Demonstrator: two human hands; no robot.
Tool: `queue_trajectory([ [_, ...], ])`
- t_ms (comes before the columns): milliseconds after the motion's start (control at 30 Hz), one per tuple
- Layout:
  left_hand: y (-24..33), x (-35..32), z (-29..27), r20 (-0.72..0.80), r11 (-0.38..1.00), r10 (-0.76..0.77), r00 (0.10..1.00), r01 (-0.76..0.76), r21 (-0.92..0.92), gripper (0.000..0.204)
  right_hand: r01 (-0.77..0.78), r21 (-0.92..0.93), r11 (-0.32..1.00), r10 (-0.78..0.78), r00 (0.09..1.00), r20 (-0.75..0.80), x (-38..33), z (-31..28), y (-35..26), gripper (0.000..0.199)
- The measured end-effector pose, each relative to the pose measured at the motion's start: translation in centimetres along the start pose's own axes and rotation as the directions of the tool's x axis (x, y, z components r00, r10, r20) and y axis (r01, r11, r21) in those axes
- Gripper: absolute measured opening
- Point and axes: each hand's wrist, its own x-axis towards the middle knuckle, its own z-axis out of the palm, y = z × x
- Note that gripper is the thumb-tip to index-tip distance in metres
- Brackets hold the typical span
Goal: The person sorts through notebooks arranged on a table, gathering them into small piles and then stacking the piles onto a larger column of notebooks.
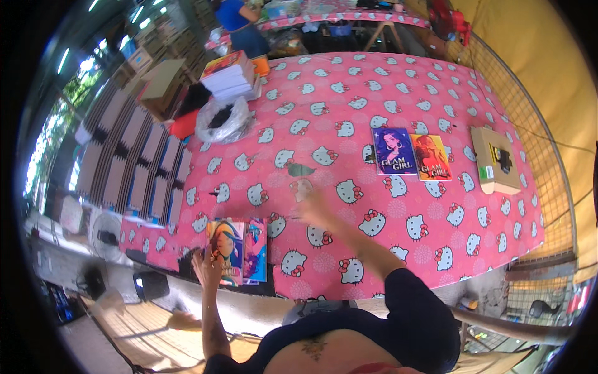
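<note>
Near the table's front left edge lie two colouring-style books with bright covers, partly overlapping. My left hand (207, 267) grips the left edge of the upper book (227, 249), its fingers over the cover. Beside it, a blue and pink book (255, 249) shows on the right, partly covered. My right hand (316, 210) is stretched out over the middle of the table, and motion blur hides its fingers. Just beyond it is a small flat dark green piece (301, 169), whose kind I cannot make out.
A purple book (394, 151) and a yellow-orange book (431, 157) lie on the pink tablecloth (374, 249), with a cardboard box (496, 161) to their right. Tall book stacks (134, 156), a clear plastic bag (225, 121) and another book pile (228, 76) stand left. A person (235, 25) is behind.
</note>
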Motion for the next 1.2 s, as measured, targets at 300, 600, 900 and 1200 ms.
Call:
queue_trajectory([
  [300,28.8,15.6,8.5,0.201,0.769,0.101,0.975,0.052,-0.637,0.054,-0.504,-0.463,0.729,0.573,0.819,0.012,-3.3,-14.5,7.7,0.074],
  [600,35.1,20.4,11.1,0.614,0.301,0.309,0.726,0.537,-0.788,0.069,-0.536,-0.765,0.357,0.642,0.736,-0.217,-7.4,-27.6,22.5,0.041],
  [900,3.1,15.3,-7.4,0.315,-0.417,0.301,0.900,0.421,-0.805,0.050,0.121,0.357,0.926,0.048,0.901,-0.430,-3.3,-8.3,-5.4,0.035],
  [1200,-5.4,1.9,3.1,-0.014,0.963,-0.208,0.978,0.203,-0.177,0.080,-0.033,0.327,0.945,0.048,0.998,-0.039,-8.6,11.3,-8.1,0.056],
])
